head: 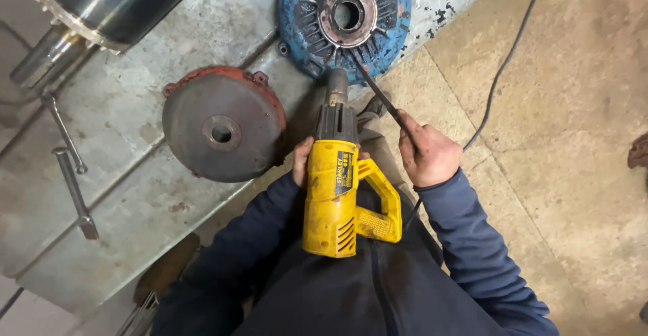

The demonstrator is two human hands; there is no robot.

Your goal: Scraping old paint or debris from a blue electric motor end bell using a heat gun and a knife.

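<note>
A narrow rectangular label (pixel 345 173), dark blue and black with yellow and pale markings, runs lengthwise along the top of a yellow heat gun (pixel 337 201).

Below me I see a scuffed grey metal sheet (pixel 135 100) laid flat on a tan concrete floor (pixel 574 106). On the sheet lie a round blue motor end cover (pixel 391 12) with a central hole, a rusty red-rimmed round cover (pixel 223 130) just beside it, a shiny steel cylinder with a shaft (pixel 101 5) at the top left, and two long metal tools (pixel 71 174) near the left edge. A thin black cable (pixel 506 59) trails across the concrete.
</note>
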